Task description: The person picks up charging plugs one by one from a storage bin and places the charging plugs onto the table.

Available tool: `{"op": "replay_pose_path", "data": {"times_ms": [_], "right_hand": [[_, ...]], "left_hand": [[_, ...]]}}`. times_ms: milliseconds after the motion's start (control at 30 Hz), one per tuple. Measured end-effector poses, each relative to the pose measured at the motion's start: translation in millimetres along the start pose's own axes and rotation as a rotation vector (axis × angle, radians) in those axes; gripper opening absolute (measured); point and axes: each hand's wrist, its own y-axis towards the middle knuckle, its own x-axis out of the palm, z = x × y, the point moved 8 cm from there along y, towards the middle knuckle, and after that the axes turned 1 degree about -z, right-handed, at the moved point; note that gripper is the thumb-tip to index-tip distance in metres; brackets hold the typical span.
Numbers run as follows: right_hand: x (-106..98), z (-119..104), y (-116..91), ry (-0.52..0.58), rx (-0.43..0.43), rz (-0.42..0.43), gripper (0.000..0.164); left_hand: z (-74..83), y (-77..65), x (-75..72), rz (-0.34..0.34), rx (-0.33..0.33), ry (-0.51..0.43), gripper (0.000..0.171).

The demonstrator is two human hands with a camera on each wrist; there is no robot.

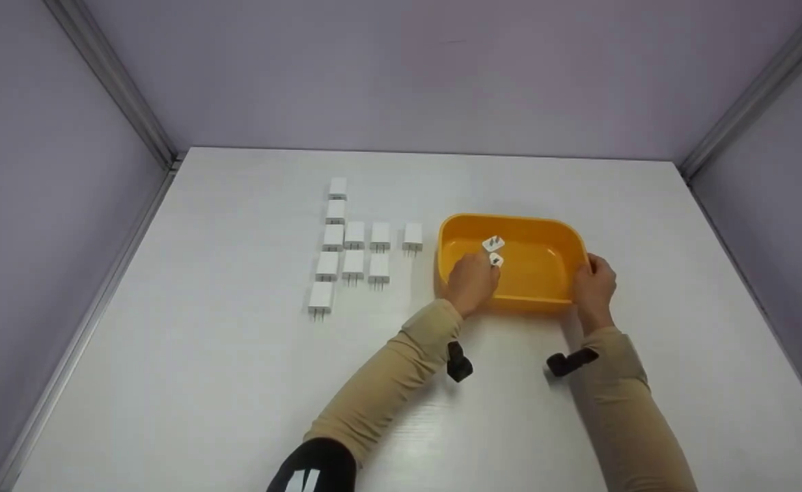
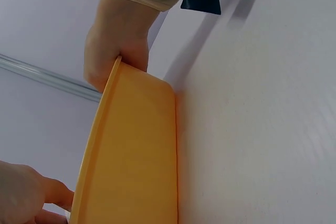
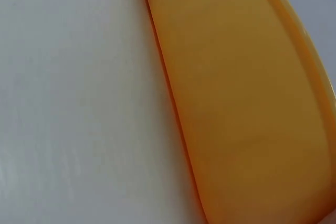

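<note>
My left hand (image 1: pixel 473 281) reaches over the near left part of a yellow plastic bin (image 1: pixel 524 301). At its fingertips it holds a white charger plug (image 1: pixel 496 260), prongs showing, its body mostly hidden by the fingers. Just beyond, a second white charger plug (image 1: pixel 493 243) shows its prong face over the bin's inside. My right hand (image 1: pixel 593 287) grips the bin's right wall, thumb and fingers on either side of the rim, as the left wrist view also shows. In the right wrist view, the bin's outer wall (image 3: pixel 236 98) fills much of the picture.
Left of the bin, several white charger plugs (image 1: pixel 333 237) stand in uneven columns on the white table (image 1: pixel 203 287), prongs toward me. One charger plug (image 1: pixel 412 236) sits apart, nearest the bin. Pale walls (image 1: pixel 408 82) enclose the back and sides.
</note>
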Motion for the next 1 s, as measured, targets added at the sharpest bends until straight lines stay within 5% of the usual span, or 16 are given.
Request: {"op": "replay_pose_path", "data": {"times_ms": [300, 667, 1000], "right_hand": [[-5.2, 10.6, 3.7, 0.06, 0.129, -0.163, 0.051], [-12.9, 12.2, 7.9, -0.103, 0.092, -0.463, 0.06], [-15.9, 11.7, 10.6, -0.107, 0.069, -0.539, 0.067]], "left_hand": [[0.8, -4.0, -10.7, -0.03, 0.023, -0.03, 0.022], [7.0, -13.8, -23.1, -0.055, 0.104, -0.059, 0.024], [6.4, -21.5, -34.2, -0.02, 0.203, -0.07, 0.026]]}}
